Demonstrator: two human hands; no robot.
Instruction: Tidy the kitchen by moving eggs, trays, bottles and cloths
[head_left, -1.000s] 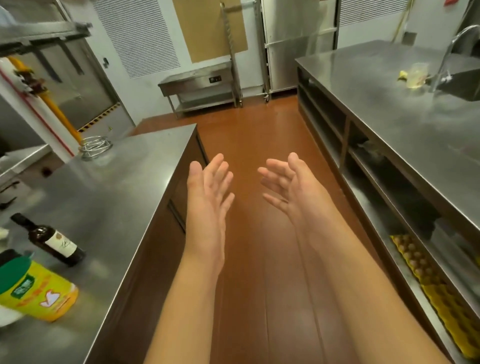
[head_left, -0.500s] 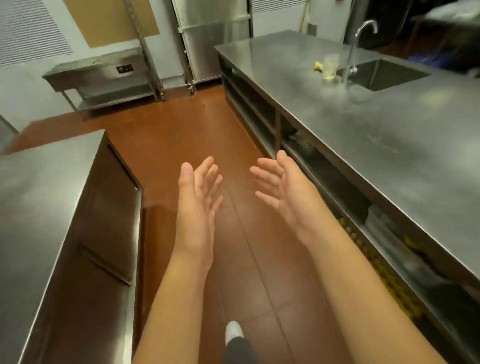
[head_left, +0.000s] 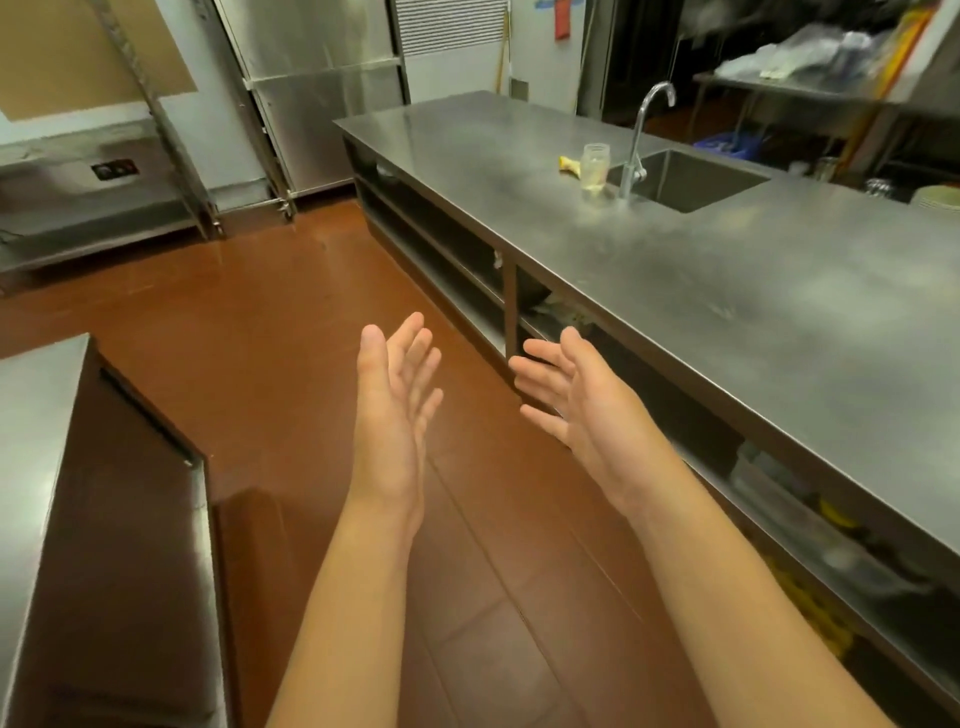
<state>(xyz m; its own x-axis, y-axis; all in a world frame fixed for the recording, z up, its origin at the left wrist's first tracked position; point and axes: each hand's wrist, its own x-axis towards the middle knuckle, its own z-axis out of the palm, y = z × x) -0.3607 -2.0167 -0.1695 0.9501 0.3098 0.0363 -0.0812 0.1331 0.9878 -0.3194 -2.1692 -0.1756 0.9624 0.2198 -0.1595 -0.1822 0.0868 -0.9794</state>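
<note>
Warm, fairly dim indoor light falls from overhead; the long steel surface (head_left: 727, 291) on the right shows soft, smeared patches of glare, and the red-brown floor (head_left: 291, 332) carries a dull sheen; the shelves under that surface lie in deep shadow, their contents too dark and blurred to tell; the far right background is dark; the wide lens bends straight edges outward near the frame borders; detail is soft throughout, with the left hand (head_left: 392, 415) and right hand (head_left: 587, 405) slightly blurred at the fingers.
</note>
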